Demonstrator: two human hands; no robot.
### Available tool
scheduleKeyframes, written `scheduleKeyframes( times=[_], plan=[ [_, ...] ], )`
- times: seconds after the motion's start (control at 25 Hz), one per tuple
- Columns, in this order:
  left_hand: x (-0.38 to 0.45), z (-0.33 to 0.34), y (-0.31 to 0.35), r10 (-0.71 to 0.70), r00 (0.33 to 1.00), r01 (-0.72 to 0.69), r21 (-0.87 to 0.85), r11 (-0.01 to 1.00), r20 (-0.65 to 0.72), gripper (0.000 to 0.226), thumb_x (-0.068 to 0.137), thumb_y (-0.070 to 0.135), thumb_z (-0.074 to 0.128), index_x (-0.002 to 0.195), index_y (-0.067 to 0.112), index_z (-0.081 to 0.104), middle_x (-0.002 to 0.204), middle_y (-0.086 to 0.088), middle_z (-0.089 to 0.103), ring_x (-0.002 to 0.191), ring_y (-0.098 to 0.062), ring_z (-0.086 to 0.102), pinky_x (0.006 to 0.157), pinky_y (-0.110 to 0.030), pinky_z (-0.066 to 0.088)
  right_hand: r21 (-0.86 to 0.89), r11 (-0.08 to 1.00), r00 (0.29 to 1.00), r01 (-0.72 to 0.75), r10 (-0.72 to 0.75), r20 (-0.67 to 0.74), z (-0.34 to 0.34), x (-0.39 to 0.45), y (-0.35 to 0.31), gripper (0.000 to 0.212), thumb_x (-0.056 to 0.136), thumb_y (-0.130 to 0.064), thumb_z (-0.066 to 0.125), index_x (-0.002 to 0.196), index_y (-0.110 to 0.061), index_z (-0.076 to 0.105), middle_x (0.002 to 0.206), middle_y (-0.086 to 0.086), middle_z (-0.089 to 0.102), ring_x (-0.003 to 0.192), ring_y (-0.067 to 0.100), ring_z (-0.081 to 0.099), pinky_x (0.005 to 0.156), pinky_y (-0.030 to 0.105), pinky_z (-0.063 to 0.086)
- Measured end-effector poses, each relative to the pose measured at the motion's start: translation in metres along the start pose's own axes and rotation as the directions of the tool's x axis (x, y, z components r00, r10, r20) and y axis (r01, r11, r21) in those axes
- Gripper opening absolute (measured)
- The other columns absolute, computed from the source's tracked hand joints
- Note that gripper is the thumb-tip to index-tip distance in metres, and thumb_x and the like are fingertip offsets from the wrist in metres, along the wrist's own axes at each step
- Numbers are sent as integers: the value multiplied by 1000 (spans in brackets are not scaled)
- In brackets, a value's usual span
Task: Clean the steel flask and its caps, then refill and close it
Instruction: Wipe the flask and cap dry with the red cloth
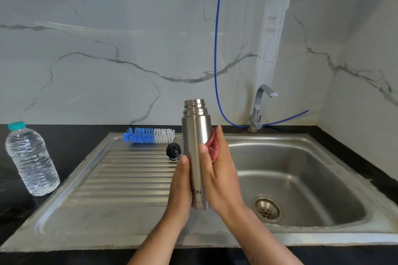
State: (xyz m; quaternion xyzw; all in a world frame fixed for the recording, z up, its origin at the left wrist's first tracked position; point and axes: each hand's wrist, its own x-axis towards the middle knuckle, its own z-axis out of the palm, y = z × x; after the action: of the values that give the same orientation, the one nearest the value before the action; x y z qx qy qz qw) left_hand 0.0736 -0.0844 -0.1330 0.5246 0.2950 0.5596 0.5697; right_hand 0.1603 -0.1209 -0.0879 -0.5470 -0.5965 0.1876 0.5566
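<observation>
Both hands hold the uncapped cylindrical steel flask (196,153) upright above the steel sink (301,178): the left hand (179,187) grips its lower body, the right hand (219,170) presses a crumpled pink cloth (213,148) against its side. Behind, a small black cap (173,151) stands on the ribbed drainboard (129,178), near a blue-and-white bottle brush (148,135).

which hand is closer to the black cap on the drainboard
Left. The left hand grips the steel flask just below and right of the black cap; the right hand is on the flask's far side.
</observation>
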Motion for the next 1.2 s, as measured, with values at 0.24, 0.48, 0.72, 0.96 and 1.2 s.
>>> scheduleKeyframes(
  times=[0.24, 0.48, 0.72, 0.96, 1.2],
  plan=[
    [-1, -5, -8, -21, 996, 26, 54, 998, -88, 71, 102, 67, 35, 141, 14, 61, 139, -8, 66, 134, -19, 59, 118, -47, 40, -95, 992, 997, 82, -81, 20, 3, -16, 15, 79, 101, -64, 35, 162, -34, -5, 168, -24, -5, 152, -8, -4, 129, 34, 13],
    [0, -18, -12, -151, 988, 155, 170, 973, -32, 99, 79, 97, 31, 147, 27, 49, 163, 2, 36, 149, -11, 35, 126, -44, 27, -369, 916, 987, 161, -146, 70, 24, -68, 40, 78, 101, -68, 17, 162, -26, -8, 168, -10, -24, 156, 14, -18, 128, 46, 11],
    [-4, 8, -4, -79, 996, 85, 156, 984, -42, 29, 111, 39, 34, 125, 42, 59, 113, 13, 72, 119, -10, 66, 98, -27, 49, -676, 636, 880, 372, -474, 38, 3, 37, -6, 62, 103, -56, 34, 156, -23, 40, 171, -8, 14, 158, 24, 2, 126, 48, 13],
    [2, -4, -3, -158, 985, 149, -111, 983, -75, 62, 101, 66, 28, 134, 30, 67, 120, -5, 76, 115, -20, 72, 102, -43, 52, -37, 998, 999, -44, 46, 28, 2, 37, -10, 66, 102, -66, 27, 157, -30, 31, 151, -33, 30, 135, -17, 22, 113, 24, 31],
    [0, -9, -2, 21, 997, -35, -216, 976, -70, 71, 90, 57, 66, 139, 7, 57, 131, -21, 68, 124, -33, 66, 100, -41, 54, -231, 973, 997, 24, -5, 79, 13, -33, 7, 69, 101, -64, 30, 162, -37, 9, 156, -35, 20, 147, -7, 25, 118, 28, 33]
  ],
)
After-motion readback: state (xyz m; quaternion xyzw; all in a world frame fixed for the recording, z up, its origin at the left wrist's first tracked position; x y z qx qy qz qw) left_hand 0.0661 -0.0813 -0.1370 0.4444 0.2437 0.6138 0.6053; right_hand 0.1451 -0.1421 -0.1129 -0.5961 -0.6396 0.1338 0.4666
